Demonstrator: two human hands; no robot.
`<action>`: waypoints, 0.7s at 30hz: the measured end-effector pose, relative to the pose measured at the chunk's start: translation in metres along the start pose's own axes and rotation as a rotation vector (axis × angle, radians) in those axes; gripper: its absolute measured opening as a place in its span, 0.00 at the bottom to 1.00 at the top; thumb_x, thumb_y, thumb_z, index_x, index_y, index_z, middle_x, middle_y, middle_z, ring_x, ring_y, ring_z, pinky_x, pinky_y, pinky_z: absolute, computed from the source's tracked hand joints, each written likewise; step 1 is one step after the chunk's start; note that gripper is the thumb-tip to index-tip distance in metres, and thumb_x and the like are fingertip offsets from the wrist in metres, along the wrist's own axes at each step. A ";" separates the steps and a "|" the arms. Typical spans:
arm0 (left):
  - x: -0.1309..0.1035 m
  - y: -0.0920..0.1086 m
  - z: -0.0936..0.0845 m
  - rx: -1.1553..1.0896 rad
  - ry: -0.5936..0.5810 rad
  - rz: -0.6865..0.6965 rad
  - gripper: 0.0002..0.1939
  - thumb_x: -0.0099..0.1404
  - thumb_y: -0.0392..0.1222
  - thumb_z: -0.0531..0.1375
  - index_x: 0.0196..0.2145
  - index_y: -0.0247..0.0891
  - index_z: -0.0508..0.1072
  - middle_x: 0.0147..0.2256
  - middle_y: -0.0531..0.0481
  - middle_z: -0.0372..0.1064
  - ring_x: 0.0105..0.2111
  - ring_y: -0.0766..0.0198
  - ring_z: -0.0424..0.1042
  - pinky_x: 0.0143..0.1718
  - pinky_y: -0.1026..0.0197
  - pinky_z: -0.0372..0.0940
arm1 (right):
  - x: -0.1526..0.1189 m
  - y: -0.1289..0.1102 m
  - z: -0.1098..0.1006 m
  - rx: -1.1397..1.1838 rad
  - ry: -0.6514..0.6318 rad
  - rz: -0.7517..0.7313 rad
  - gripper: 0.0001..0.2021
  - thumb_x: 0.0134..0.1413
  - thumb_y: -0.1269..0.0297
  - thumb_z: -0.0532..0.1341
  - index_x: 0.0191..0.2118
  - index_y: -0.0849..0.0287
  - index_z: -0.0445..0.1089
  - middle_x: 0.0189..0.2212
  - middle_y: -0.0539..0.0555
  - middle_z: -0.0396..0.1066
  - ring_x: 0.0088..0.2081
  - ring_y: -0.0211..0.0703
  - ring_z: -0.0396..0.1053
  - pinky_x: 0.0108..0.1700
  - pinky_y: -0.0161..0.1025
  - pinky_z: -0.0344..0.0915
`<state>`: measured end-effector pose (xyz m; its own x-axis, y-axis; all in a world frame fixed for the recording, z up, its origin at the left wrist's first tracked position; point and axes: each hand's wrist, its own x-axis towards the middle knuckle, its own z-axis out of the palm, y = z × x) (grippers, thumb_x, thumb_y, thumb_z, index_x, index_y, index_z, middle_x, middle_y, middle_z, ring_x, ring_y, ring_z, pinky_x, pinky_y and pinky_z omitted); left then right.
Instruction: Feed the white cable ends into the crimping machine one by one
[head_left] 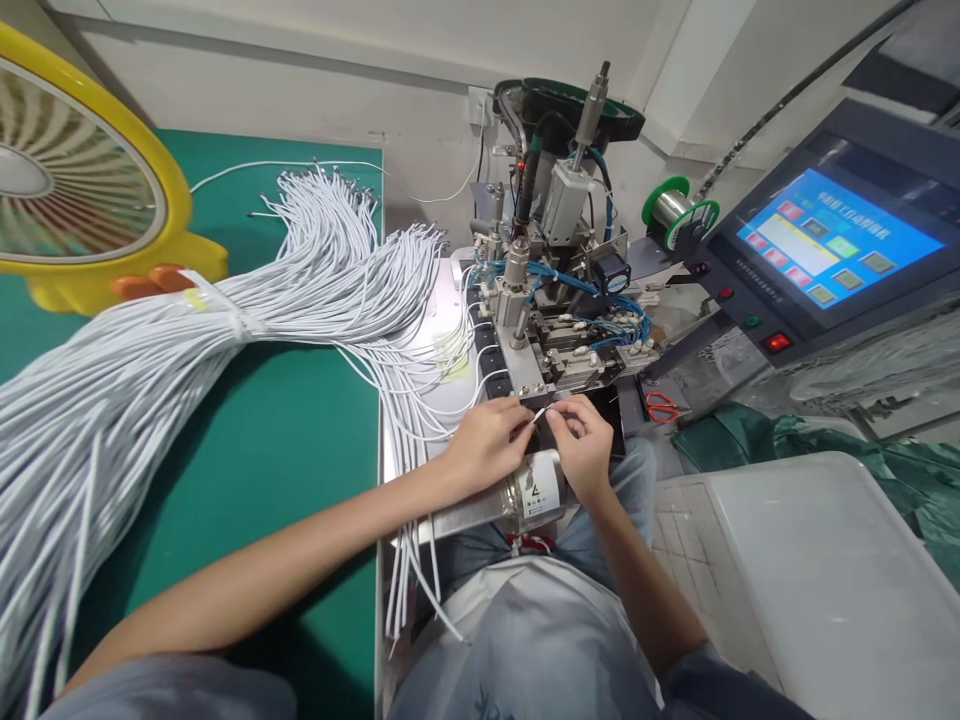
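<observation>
Just in front of the machine point(517, 300), my left hand point(491, 440) is closed on a white cable point(538, 414) near its end. The fingertips of my right hand point(581, 435) pinch together at the tip of that same cable; the small wire ends there are too fine to make out. To the left lies a thick bundle of white cables point(300, 310), tied round with a white strap point(238, 318). Several loose cables point(409, 400) run from it under my left forearm and hang over the table edge.
A yellow fan point(169, 200) stands at the left on the green table point(315, 430). Right of the machine are a wire spool point(673, 212), a lit control screen point(832, 240) and red-handled scissors point(661, 407). A white lid-like surface point(832, 590) lies at lower right.
</observation>
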<state>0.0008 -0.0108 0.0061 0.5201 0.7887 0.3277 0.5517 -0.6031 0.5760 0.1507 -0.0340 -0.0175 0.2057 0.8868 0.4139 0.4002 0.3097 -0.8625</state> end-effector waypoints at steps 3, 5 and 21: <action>0.000 0.001 -0.001 0.014 -0.012 -0.005 0.09 0.63 0.34 0.53 0.32 0.32 0.73 0.26 0.49 0.67 0.26 0.67 0.65 0.29 0.65 0.59 | 0.003 0.002 0.000 0.143 -0.052 0.127 0.05 0.52 0.66 0.57 0.28 0.61 0.66 0.28 0.52 0.65 0.31 0.38 0.66 0.29 0.33 0.63; 0.000 0.001 -0.002 0.030 -0.022 -0.002 0.09 0.63 0.35 0.53 0.33 0.33 0.74 0.26 0.49 0.67 0.27 0.66 0.66 0.29 0.65 0.60 | 0.004 0.002 -0.001 0.145 -0.064 0.130 0.05 0.51 0.66 0.57 0.28 0.61 0.65 0.28 0.52 0.64 0.32 0.38 0.65 0.29 0.33 0.63; 0.002 -0.010 0.008 0.383 -0.366 0.169 0.12 0.59 0.26 0.51 0.35 0.31 0.72 0.32 0.46 0.67 0.29 0.63 0.68 0.31 0.62 0.63 | 0.004 0.039 -0.017 -0.098 -0.418 0.071 0.07 0.54 0.68 0.53 0.28 0.62 0.64 0.27 0.50 0.63 0.24 0.33 0.58 0.24 0.30 0.54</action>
<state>0.0013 -0.0039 -0.0051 0.7771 0.6253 0.0711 0.6026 -0.7719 0.2025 0.1823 -0.0246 -0.0443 -0.1357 0.9736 0.1833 0.4854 0.2266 -0.8444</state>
